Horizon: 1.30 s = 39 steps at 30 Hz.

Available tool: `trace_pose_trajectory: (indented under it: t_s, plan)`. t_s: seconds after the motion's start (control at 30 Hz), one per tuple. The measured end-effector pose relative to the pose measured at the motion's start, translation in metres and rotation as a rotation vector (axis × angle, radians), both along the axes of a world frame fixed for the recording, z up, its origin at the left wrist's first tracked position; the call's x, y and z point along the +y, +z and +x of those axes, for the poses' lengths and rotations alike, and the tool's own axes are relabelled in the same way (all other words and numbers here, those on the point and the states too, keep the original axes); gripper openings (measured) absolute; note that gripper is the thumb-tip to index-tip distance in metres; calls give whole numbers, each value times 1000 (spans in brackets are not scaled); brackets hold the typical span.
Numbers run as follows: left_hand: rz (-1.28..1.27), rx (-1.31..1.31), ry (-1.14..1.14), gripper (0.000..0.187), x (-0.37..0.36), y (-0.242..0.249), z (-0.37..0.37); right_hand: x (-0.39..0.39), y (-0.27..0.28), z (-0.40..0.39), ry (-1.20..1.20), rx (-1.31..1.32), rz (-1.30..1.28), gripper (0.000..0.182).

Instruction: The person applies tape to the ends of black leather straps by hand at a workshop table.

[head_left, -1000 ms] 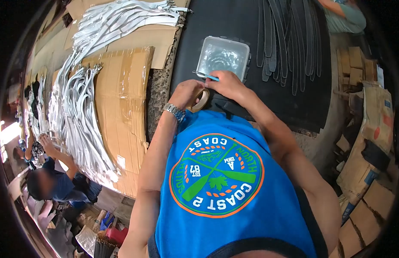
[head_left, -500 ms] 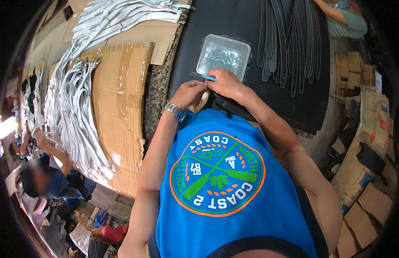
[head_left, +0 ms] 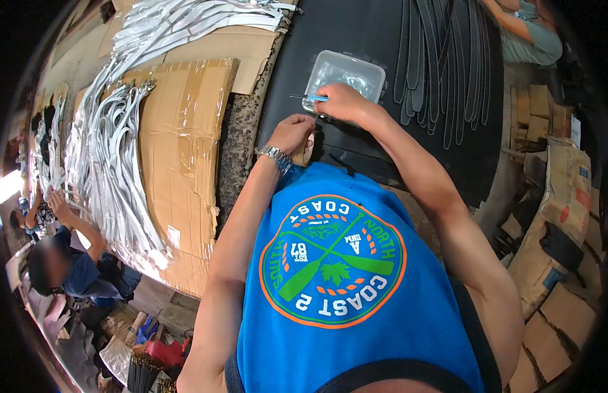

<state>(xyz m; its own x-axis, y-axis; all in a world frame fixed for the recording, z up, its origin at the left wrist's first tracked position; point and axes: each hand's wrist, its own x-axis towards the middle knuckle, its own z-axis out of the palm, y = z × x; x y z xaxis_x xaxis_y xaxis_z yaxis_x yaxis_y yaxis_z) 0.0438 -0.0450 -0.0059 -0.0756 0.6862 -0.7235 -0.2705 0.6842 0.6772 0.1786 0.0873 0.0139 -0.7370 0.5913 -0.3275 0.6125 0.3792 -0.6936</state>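
Note:
In the head view my right hand [head_left: 343,103] is closed around a slim tool with a light blue handle [head_left: 315,98]. Its thin metal shaft points left, away from my fingers. Behind that hand a translucent plastic tub [head_left: 377,73] stands on the black table surface. Close by on the near side, my left hand [head_left: 293,134] has its fingertips pinched together. A tan, curled band [head_left: 303,153] shows under these fingers, against my palm. A short thin dark piece spans the gap between the two hands.
Black stitched straps [head_left: 444,72] lie at the table's right. White straps [head_left: 114,144] cover cardboard sheets [head_left: 186,131] to the left. One person [head_left: 78,255] works at lower left, another [head_left: 530,39] at upper right. Boxes [head_left: 559,216] stack along the right.
My right hand has moved up and away from my left hand, carrying the blue-handled tool over the tub's near edge. My left hand stays nearly in place, with more of the tan band showing.

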Motion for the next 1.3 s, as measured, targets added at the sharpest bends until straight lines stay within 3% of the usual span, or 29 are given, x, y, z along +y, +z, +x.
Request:
trace_pose_trajectory:
  t_s: [0.3,0.67,0.87,0.97,1.07,1.17,1.3]
  plan:
    - [-82,-48,49,12,3,6,3,9,-11,-3,89,-68,49,25]
    - [-70,-82,104,13,5,0,3,-8,-7,-9,35,-104,205,24]
    - [-106,-50,50,13,5,-10,3,-13,16,2,-95,-135,186,40]
    - [-102,-50,48,13,4,-9,3,-18,30,19,-220,-8,16,45]
    - [-96,-89,83,12,2,-6,3,-33,-1,49,-195,311,-55,42]
    - [-69,-100,131,12,2,-8,4,-60,17,70,-340,201,-821,38]
    - [-76,-89,132,12,2,0,4,-89,8,78,-539,324,-1098,32]
